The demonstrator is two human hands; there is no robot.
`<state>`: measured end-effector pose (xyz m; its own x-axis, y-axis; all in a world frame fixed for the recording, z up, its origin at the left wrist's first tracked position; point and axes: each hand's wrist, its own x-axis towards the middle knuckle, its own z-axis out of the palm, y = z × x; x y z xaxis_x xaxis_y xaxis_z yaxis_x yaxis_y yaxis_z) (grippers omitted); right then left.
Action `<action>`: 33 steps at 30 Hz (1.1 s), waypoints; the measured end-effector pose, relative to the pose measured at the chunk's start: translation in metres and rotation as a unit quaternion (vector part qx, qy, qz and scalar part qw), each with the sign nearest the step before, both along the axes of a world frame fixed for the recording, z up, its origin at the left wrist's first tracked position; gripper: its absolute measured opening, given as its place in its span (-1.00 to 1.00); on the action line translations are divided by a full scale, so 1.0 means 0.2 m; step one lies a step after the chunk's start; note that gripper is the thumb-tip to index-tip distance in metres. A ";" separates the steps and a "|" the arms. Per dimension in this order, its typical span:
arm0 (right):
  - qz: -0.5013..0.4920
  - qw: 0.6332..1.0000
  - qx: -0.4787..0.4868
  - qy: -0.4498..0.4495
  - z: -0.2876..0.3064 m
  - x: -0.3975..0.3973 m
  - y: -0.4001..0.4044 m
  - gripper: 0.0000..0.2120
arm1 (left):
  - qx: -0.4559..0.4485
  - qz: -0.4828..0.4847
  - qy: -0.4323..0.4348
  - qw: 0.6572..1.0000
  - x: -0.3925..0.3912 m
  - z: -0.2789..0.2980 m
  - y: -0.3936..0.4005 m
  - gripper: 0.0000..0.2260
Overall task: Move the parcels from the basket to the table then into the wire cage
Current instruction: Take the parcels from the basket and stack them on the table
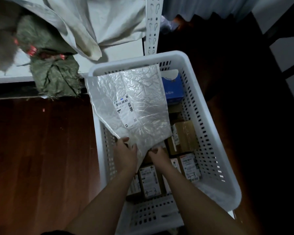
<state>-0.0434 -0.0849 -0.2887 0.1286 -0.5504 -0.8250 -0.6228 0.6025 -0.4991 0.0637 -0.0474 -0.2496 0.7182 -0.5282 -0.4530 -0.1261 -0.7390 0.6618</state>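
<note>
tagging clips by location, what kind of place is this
Probably a parcel sorting or storage room. A white basket on a wooden floor holds labelled cardboard parcels, both hands, left and right, lift a plastic mailer, and a slotted shelf post stands behind.

One white perforated basket (210, 126); one large translucent plastic mailer (131, 106) bearing one printed label (124, 107), counted as a single parcel; one blue box (174, 89) at the basket's far end; cardboard parcels with labels in the basket: at least four visible, namely one brown box (185, 133) mid-basket, one labelled box (190, 165) near the right wall, one labelled box (149, 180) between the forearms, and one partly hidden box (175, 164) beside it; further parcels are covered, so the exact total cannot be told; two hands in view, one left hand (126, 155) and one right hand (158, 156); one white slotted upright post (153, 24); one green woven sack (54, 73); one pale cloth sheet (92, 22).
</note>
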 end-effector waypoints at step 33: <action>-0.202 0.926 -0.317 0.026 2.20 -0.42 0.39 -0.33 | -0.036 -0.405 -0.224 0.886 0.14 2.04 0.25 -0.33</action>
